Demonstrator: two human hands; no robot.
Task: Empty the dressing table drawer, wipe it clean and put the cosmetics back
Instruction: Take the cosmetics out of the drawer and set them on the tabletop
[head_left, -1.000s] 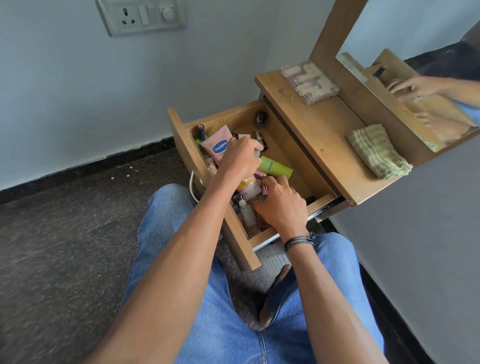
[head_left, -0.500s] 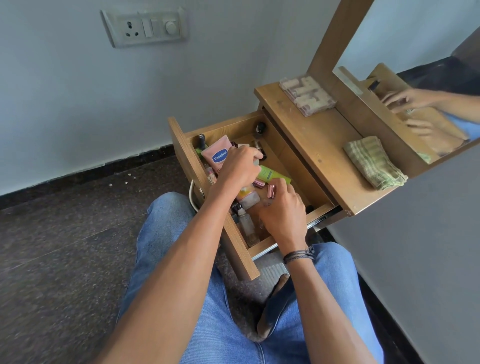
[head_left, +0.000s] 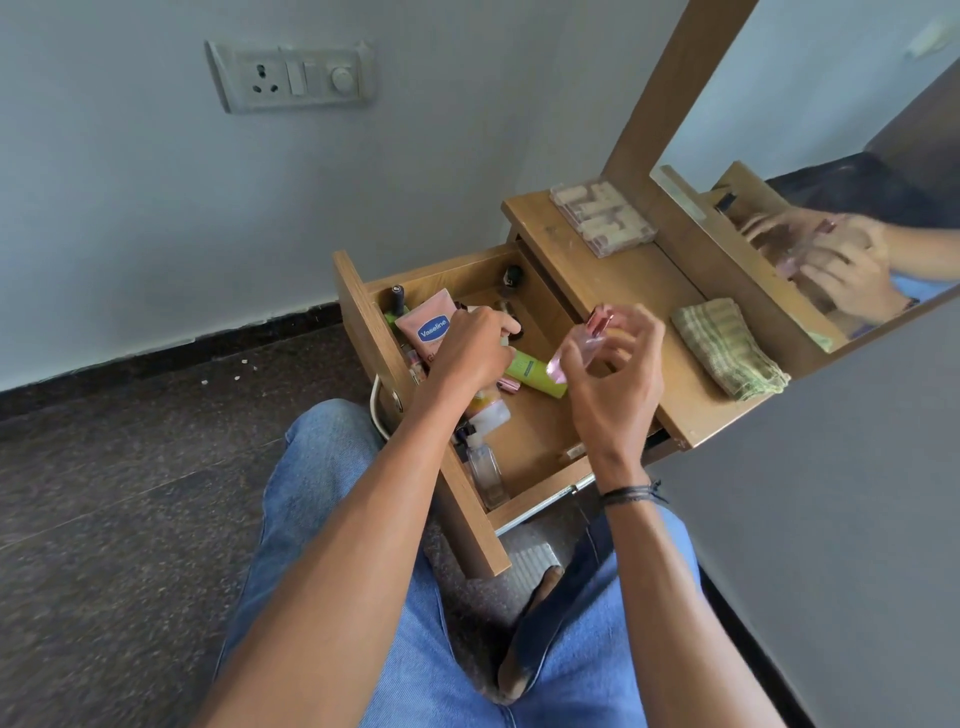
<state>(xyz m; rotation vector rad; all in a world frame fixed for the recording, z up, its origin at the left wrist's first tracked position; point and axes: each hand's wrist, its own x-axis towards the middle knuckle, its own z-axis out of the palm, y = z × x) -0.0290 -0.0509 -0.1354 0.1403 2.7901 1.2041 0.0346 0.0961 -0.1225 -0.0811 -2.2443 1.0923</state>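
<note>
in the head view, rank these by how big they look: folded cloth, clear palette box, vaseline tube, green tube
1. folded cloth
2. clear palette box, nearly as big
3. Vaseline tube
4. green tube
Both tubes are partly covered by the left hand, so their order is unsure.

Before you, frame centre: drawer (head_left: 363, 322), tube (head_left: 431, 327) at its upper end, bottle (head_left: 485, 467) at its lower end. Right of it: tabletop (head_left: 639, 291), case (head_left: 602, 218) above cloth (head_left: 727, 348); mirror (head_left: 831, 104) behind.

pink Vaseline tube (head_left: 428, 328), blue label; lime-green tube (head_left: 530, 370); green-and-cream checked cloth (head_left: 724, 345); tan wooden drawer (head_left: 374, 332); blue jeans (head_left: 332, 488)
</note>
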